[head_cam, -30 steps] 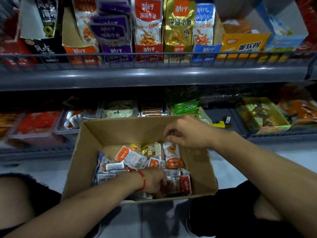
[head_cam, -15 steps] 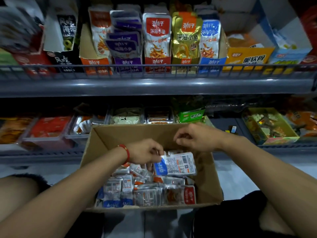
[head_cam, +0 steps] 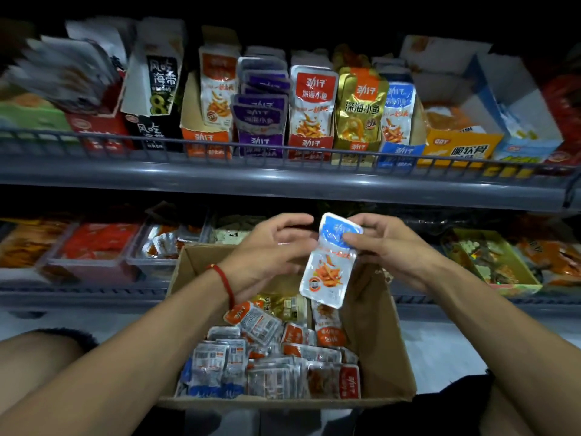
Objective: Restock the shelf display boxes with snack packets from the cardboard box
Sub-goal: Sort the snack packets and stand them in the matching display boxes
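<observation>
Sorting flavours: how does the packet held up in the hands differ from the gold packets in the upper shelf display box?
The held packet has a blue top over white; the gold packets are gold all over. The held packet hangs tilted above the cardboard box, pinched by the right hand; the gold packets stand upright in their display box. Both picture orange snack pieces.
</observation>
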Tool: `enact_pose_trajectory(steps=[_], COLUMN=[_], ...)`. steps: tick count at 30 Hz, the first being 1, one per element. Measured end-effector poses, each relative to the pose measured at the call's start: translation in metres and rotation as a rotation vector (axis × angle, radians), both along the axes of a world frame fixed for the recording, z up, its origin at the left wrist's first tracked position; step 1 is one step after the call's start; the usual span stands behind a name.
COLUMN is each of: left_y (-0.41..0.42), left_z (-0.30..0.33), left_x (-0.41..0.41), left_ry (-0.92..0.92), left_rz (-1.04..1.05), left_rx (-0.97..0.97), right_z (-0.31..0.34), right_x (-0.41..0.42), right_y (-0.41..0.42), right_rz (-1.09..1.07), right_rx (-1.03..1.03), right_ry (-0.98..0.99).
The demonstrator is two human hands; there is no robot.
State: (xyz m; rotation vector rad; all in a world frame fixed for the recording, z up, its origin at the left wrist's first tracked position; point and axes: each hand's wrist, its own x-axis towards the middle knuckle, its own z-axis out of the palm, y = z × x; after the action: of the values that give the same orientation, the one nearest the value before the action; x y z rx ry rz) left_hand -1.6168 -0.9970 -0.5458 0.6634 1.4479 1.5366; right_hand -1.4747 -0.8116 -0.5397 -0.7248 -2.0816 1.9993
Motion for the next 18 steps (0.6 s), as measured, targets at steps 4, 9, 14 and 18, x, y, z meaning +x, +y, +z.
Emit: enact_pose_trajectory(steps=[4,9,14,18], left_y=[0.004,0.008,0.009,0.007], left_z=[-0.007,-0.001,0.012,0.015], left_x=[0.012,0.018,0.014,0.007], left_ry=[0.099,0.228,0.325,0.297], left_rz=[-0.114,-0.061,0.004,0.087], left_rx=[-0.135,-0.061,-0.058,-0.094], right_z=[0.008,0.021,0.067,0.122], right_x=[0.008,0.020,0.033,0.035], right_y=[0.005,0.013,0.040,0.072], right_rz=[-0.107,-0.169,-0.396,-0.516], right_rx=[0.035,0.100,0.431,0.816], right_ry=[0.027,0.039,0.181,0.351])
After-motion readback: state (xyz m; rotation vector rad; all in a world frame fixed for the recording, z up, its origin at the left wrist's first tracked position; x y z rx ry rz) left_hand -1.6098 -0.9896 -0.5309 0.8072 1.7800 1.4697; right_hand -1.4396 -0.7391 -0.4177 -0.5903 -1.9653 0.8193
